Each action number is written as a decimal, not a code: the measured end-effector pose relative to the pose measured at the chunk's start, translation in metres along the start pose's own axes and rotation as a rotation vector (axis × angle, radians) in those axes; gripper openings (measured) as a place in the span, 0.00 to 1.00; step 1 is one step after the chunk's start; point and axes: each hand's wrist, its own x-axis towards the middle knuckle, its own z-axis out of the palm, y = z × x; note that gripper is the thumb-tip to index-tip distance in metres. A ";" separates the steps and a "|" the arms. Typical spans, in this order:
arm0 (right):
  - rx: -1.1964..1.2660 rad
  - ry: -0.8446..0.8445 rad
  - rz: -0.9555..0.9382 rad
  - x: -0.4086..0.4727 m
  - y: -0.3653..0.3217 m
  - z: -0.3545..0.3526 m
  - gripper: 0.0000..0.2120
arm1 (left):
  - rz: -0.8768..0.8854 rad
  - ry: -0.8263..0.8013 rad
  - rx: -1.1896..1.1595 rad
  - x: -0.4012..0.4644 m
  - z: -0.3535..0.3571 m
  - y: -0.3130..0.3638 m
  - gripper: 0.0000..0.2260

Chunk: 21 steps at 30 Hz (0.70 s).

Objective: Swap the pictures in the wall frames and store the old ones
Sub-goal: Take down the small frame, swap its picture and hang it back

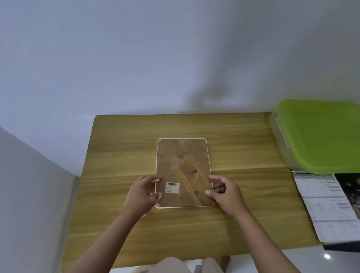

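Picture frame point(184, 173) lies face down mid-table point(116, 152), brown backing with stand up. Left hand point(142, 193) and right hand point(224, 194) pinch its near side edges with curled fingers. Backing not yet opened; swapping and storing in green-lidded box point(327, 138), far right, apparently remain.

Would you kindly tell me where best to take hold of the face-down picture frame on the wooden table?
Probably by its two long side edges near the close end, coming from both sides. The white-rimmed picture frame lies flat, back up, on the wooden table, so only its thin rim offers purchase. The left hand and right hand already flank it there.
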 end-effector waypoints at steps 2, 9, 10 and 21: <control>-0.014 0.001 -0.008 0.001 0.001 0.000 0.21 | -0.005 0.003 -0.011 0.002 0.000 -0.001 0.22; -0.062 -0.009 -0.016 0.005 0.001 0.003 0.20 | 0.010 0.009 0.024 0.006 0.003 -0.002 0.21; -0.066 -0.015 -0.019 0.005 0.001 0.002 0.19 | 0.012 0.006 0.034 0.006 0.003 -0.002 0.21; -0.227 -0.037 -0.096 0.032 -0.008 -0.004 0.13 | 0.040 -0.093 0.160 0.027 -0.005 0.009 0.17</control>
